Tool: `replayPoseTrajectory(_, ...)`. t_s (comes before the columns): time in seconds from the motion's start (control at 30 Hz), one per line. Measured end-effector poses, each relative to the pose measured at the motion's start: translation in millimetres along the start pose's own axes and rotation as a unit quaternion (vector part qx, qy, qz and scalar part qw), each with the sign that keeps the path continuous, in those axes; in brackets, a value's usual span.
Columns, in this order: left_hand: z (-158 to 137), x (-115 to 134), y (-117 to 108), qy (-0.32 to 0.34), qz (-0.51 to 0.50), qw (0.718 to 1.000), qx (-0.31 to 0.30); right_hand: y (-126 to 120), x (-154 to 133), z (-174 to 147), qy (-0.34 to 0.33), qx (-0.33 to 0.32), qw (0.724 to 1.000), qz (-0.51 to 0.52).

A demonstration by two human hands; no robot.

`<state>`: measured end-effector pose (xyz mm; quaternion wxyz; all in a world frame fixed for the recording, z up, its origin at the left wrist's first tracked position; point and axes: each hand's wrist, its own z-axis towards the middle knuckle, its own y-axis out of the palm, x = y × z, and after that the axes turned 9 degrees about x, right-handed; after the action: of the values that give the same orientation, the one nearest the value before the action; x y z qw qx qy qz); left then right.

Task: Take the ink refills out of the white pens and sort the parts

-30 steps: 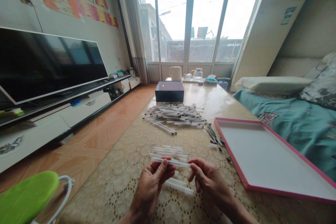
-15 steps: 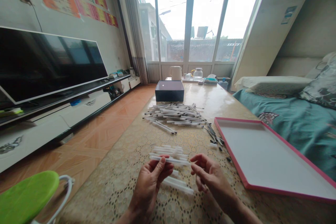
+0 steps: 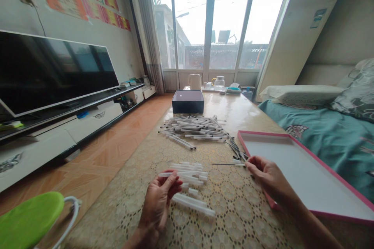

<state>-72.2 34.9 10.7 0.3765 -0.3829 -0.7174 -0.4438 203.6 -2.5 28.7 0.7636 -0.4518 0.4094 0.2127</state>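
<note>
My left hand (image 3: 165,192) is closed, its thumb and fingers pinching a translucent white pen barrel (image 3: 165,174). Just beyond it several similar barrels (image 3: 193,167) lie loosely stacked, and more barrels (image 3: 194,204) rest nearer to me. To the right, my right hand (image 3: 264,173) pinches the end of a thin pen refill (image 3: 226,164), its dark length pointing left. Beside those fingers lies a small heap of dark refills and caps (image 3: 233,148). A large pile of white pens with black ends (image 3: 195,127) spreads farther back.
A dark box (image 3: 187,106) stands behind the pens on the patterned table (image 3: 131,186). A shallow pink-edged tray (image 3: 306,179) lies at the right, partly beneath my right forearm. A pitcher (image 3: 194,81) and a glass jug (image 3: 219,82) are at the far end. A green stool (image 3: 32,218) stands lower left.
My right hand has moved away to the right, with the refill now clear of the barrel, near the dark heap. My left hand has shifted slightly left, still holding the barrel.
</note>
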Motion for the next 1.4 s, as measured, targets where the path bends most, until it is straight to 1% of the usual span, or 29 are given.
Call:
replayPoseTrajectory(0.03, -2.2, 0.0, 1.0, 0.013, 0.035, 0.999, -0.023, -5.1, 2.7, 5.7, -0.015, 0.037, 0.997, -0.059)
replayPoseTrajectory(0.07, -4.7, -0.2, 2.0, 0.033, 0.075, 0.995, -0.051, -8.1, 4.8, 11.5, -0.028, 0.078, 0.989, -0.125)
replayPoseTrajectory(0.13, -9.1, -0.8, 3.8, 0.091, 0.156, 0.979, -0.097, -7.4, 6.9, 23.3, -0.044, 0.144, 0.957, -0.247)
replayPoseTrajectory(0.2, -10.7, -2.2, 3.9, 0.172, 0.234, 0.951, -0.108, 0.1, 6.8, 34.9, -0.044, 0.186, 0.927, -0.322)
replayPoseTrajectory(0.3, -7.8, -5.8, 0.5, 0.306, 0.329, 0.887, -0.105, 15.4, 5.0, 48.5, -0.042, 0.202, 0.907, -0.368)
replayPoseTrajectory(0.37, -4.9, -8.4, -2.8, 0.373, 0.363, 0.847, -0.11, 23.4, 3.8, 53.2, -0.051, 0.195, 0.897, -0.393)
replayPoseTrajectory(0.47, -3.5, -10.8, -5.7, 0.424, 0.408, 0.799, -0.121, 29.3, 2.4, 54.5, -0.066, 0.177, 0.885, -0.425)
replayPoseTrajectory(0.57, -6.0, -11.2, -4.9, 0.435, 0.451, 0.767, -0.136, 32.3, 0.8, 54.9, -0.073, 0.168, 0.875, -0.449)
replayPoseTrajectory(0.63, -8.3, -10.9, -3.5, 0.434, 0.463, 0.759, -0.146, 36.8, -0.6, 57.8, -0.083, 0.159, 0.873, -0.454)
replayPoseTrajectory(0.73, -10.7, -9.9, -2.5, 0.436, 0.469, 0.753, -0.154, 50.1, -2.8, 67.3, -0.107, 0.135, 0.875, -0.452)
replayPoseTrajectory(0.83, -11.5, -8.6, -3.5, 0.447, 0.467, 0.748, -0.152, 68.8, -4.5, 80.7, -0.144, 0.09, 0.881, -0.441)
replayPoseTrajectory(0.97, -10.5, -8.1, -5.5, 0.459, 0.458, 0.747, -0.147, 92.7, -5.2, 96.0, -0.204, 0.017, 0.882, -0.424)
replayPoseTrajectory(1.1, -9.1, -8.6, -5.8, 0.462, 0.453, 0.748, -0.148, 107.2, -2.6, 99.5, -0.221, -0.007, 0.875, -0.43)
replayPoseTrajectory(1.23, -9.0, -8.2, -4.7, 0.457, 0.453, 0.751, -0.15, 108.1, -1.2, 94.7, -0.227, -0.016, 0.873, -0.432)
replayPoseTrajectory(1.33, -8.3, -8.7, -5.0, 0.454, 0.451, 0.754, -0.152, 99.0, -6.8, 84.8, -0.238, -0.02, 0.878, -0.415)
replayPoseTrajectory(1.4, -7.2, -8.7, -6.1, 0.457, 0.446, 0.755, -0.148, 88.7, -13.5, 70.9, -0.245, -0.021, 0.885, -0.395)
